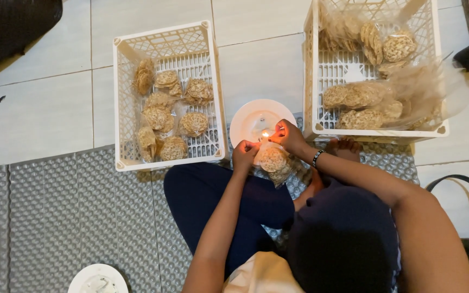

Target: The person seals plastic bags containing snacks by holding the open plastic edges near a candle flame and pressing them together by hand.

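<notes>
My left hand (244, 152) and my right hand (289, 137) both pinch the top of a clear plastic bag of round crackers (274, 161). The bag's top edge sits at a small candle flame (265, 134) that burns on a white plate (253, 118) on the floor. My right wrist wears a dark beaded bracelet (317, 158). I sit cross-legged in dark trousers on a grey padded mat (71, 211).
A white plastic crate (121, 103) on the left holds several sealed cracker bags. Another white crate (315, 81) on the right holds larger bags of crackers in clear plastic. A second white plate (97, 279) lies at the bottom left. A black cord loop (465, 190) lies at right.
</notes>
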